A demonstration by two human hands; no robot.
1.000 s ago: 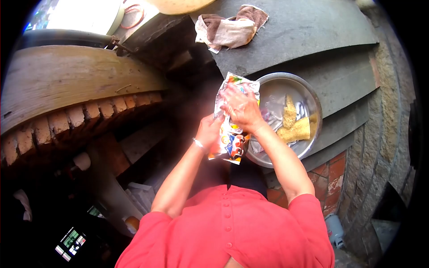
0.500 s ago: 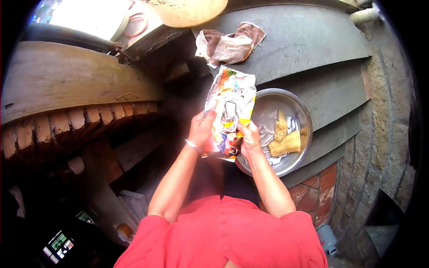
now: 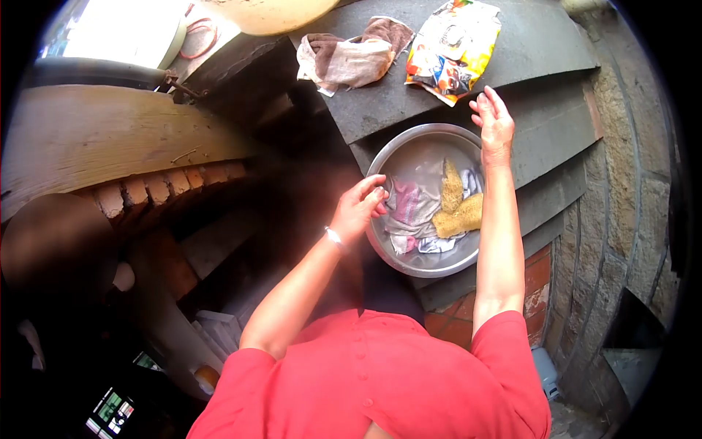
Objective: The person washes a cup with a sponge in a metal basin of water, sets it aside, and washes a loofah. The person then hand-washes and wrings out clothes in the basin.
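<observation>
My right hand (image 3: 496, 126) is open with its fingers stretched out, just below a printed plastic packet (image 3: 455, 47) that lies on the dark stone ledge. A metal basin (image 3: 380, 157) stands in front of me on the steps. Inside it are a pinkish-grey cloth (image 3: 409, 208), a striped cloth (image 3: 439, 244) and two tan loofah pieces (image 3: 459, 215). My left hand (image 3: 358, 206) hovers at the basin's left rim, fingers loosely curled and apart, with nothing visible in it; I cannot tell if it touches the rim.
A brown and white rag (image 3: 351, 62) lies on the stone ledge (image 3: 541, 51) left of the packet. A wooden beam (image 3: 110, 139) over bricks runs along the left. The stone wall (image 3: 621, 197) rises at the right. A round tan board (image 3: 270, 14) sits at the top.
The packet, held in both hands before, now lies on the ledge beside the rag. My right hand has moved up and right, away from my left, which has shifted toward the basin's rim.
</observation>
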